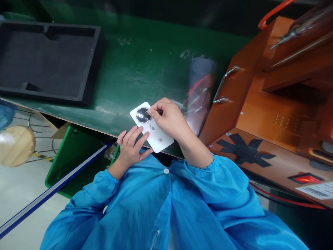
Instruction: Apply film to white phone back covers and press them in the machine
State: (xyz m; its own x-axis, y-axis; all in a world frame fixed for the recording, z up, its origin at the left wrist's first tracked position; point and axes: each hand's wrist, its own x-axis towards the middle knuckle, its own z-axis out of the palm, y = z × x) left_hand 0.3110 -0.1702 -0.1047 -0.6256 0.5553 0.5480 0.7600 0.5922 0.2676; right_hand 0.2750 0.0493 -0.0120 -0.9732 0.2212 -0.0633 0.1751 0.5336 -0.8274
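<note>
Left hand (131, 146) steadying white phone cover (152, 127), right hand (168, 118) pinching its top

White phone back cover (156, 135) in my grip — flat rectangle, rounded corners, dark octagonal camera cutout near far end. Held tilted over front edge of green bench — inner face up, faint markings mid-panel.
</note>
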